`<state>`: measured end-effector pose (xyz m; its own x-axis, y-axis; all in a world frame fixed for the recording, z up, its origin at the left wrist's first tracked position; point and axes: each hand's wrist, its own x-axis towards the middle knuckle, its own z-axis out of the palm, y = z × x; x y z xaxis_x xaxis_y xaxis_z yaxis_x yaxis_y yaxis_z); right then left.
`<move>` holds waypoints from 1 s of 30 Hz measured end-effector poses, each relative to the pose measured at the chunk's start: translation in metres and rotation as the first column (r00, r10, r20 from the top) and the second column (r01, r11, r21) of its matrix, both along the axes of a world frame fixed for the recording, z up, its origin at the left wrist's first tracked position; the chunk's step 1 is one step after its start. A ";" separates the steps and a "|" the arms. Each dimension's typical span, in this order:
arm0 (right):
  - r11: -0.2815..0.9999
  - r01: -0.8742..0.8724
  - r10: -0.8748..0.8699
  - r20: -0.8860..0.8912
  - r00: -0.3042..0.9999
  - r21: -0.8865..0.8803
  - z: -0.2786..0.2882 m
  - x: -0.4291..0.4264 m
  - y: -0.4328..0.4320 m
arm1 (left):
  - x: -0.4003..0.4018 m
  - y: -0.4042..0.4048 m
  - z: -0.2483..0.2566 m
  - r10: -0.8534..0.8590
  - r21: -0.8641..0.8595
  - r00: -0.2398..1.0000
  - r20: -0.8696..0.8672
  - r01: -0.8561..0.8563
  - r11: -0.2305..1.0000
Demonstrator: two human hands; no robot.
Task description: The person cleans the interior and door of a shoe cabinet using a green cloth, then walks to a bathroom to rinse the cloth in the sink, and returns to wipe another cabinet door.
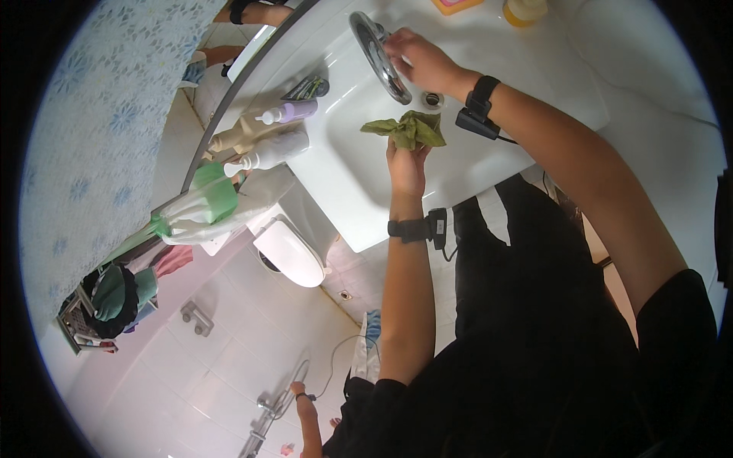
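Note:
A crumpled green cloth is gripped in my left hand over the basin of the white sink. My right hand is at the chrome faucet, its fingers bent beside the base end of the spout. Whether those fingers touch the faucet cannot be told, as they are slightly blurred. The drain shows just past the spout's tip. No water can be made out under the spout. Black straps with small boxes are on both wrists.
Along the sink's left edge stand a dark tube, a purple bottle and a white pump bottle. A yellow-based bottle is at the top. Beyond are a plastic bag, a toilet and another person's arm by a shower hose.

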<state>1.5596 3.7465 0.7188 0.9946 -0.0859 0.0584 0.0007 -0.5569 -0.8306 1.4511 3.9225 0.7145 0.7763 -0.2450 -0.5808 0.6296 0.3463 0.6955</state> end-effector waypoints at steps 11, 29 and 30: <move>0.962 -0.270 0.273 0.072 0.959 -0.044 0.001 -0.052 -0.022 | -0.003 -0.017 -0.007 -0.036 0.099 0.985 -0.167 0.053 0.994; 0.300 0.666 0.185 -0.727 0.662 0.683 -0.024 -0.106 0.012 | -0.005 -0.024 0.001 0.033 0.181 0.994 -0.105 -0.014 0.983; 0.501 0.628 0.091 -0.758 0.646 0.596 -0.020 -0.101 0.014 | -0.006 -0.019 0.000 0.040 0.185 0.994 -0.101 -0.021 0.982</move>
